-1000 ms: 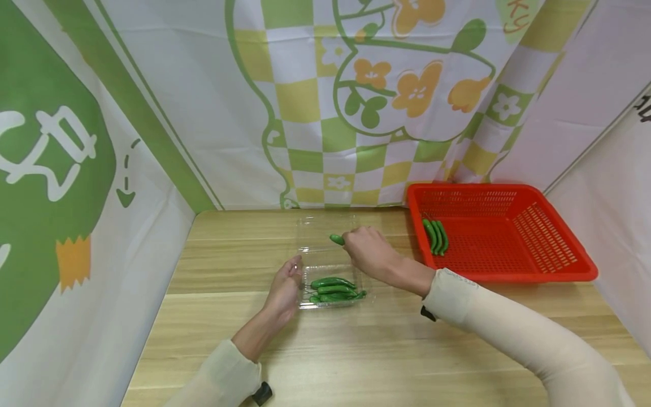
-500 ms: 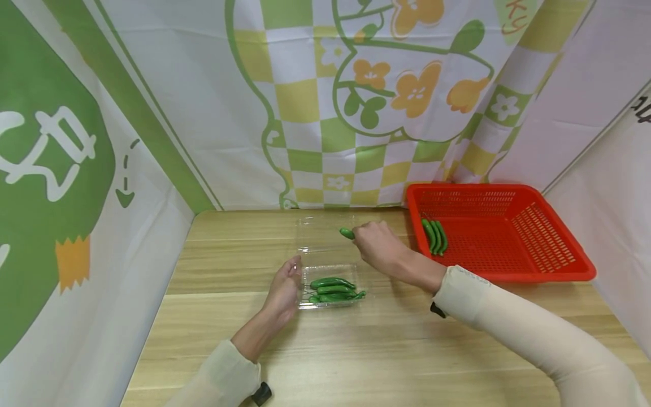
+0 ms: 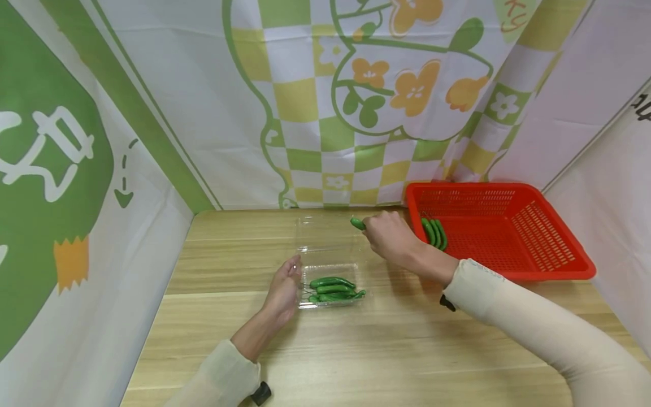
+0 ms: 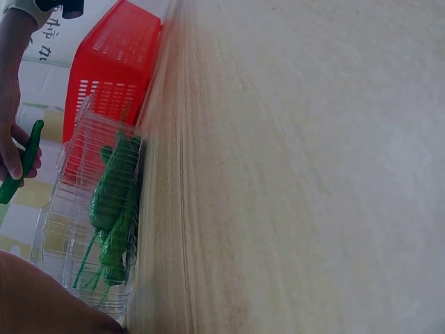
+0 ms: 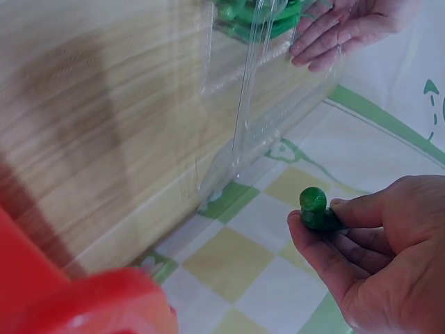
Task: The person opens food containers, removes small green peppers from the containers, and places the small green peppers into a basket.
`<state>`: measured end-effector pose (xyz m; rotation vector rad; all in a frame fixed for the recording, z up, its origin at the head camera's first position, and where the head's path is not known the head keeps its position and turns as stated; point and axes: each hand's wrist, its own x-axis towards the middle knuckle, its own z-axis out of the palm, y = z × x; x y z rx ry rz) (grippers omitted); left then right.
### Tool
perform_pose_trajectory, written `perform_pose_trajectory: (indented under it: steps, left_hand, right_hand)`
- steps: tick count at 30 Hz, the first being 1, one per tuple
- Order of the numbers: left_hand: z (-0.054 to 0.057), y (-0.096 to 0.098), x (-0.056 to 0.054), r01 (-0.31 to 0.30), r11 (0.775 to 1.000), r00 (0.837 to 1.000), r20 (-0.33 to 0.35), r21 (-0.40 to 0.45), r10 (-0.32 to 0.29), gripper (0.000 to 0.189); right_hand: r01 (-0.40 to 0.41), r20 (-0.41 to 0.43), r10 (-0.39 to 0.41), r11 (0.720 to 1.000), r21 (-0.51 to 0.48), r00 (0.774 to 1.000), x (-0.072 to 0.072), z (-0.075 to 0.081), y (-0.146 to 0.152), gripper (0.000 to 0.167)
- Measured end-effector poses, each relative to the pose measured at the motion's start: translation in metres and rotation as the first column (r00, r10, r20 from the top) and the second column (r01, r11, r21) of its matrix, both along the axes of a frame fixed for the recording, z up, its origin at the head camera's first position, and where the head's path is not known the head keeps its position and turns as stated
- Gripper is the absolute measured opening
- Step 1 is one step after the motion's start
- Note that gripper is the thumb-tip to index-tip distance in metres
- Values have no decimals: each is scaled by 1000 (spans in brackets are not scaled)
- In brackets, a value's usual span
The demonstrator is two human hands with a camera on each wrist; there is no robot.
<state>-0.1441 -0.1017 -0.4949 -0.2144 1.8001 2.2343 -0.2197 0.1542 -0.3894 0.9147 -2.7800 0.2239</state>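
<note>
My right hand (image 3: pixel 391 234) pinches a green chili pepper (image 3: pixel 358 224) between thumb and fingers, up beside the raised lid side of a clear plastic clamshell box (image 3: pixel 325 269). In the right wrist view the same pepper (image 5: pixel 314 209) points end-on toward the camera. Several green peppers (image 3: pixel 333 289) lie side by side in the box's near half, their thin stems toward the left. Along the box's left side rests my left hand (image 3: pixel 285 288), touching its wall. The right wrist view shows its fingers (image 5: pixel 323 35) lying nearly straight against the plastic.
A red perforated basket (image 3: pixel 508 277) stands at the back right of the wooden table (image 3: pixel 356 350). Several green peppers (image 3: pixel 434 233) lie along its left wall. Behind the table hangs a patterned cloth (image 3: pixel 335 141), with a printed panel (image 3: pixel 127 254) on the left.
My right hand has moved right and slightly back with the pepper, away from the box and closer to the basket. My left hand and the box stay in place.
</note>
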Motion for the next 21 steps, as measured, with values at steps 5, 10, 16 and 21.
perform_pose_trajectory:
  steps: [5,10,16,21]
  left_hand:
    - [0,0,1,-10,1000,1000,0,27,10,62]
    - [1,0,1,-13,1000,1000,-3,17,13,61]
    - [0,1,1,-23,1000,1000,3,1,23,60]
    - [0,1,1,-17,1000,1000,-1,19,17,61]
  right_hand:
    - [14,-18,-14,1000,-12,1000,-5,6,8,34]
    - [28,-44,-29,999,-28,999,-10,9,17,36]
    - [70,-4,-70,997,-42,998,-13,13,27,35]
    - [102,7,-102,994,-40,995,-17,18,35,36]
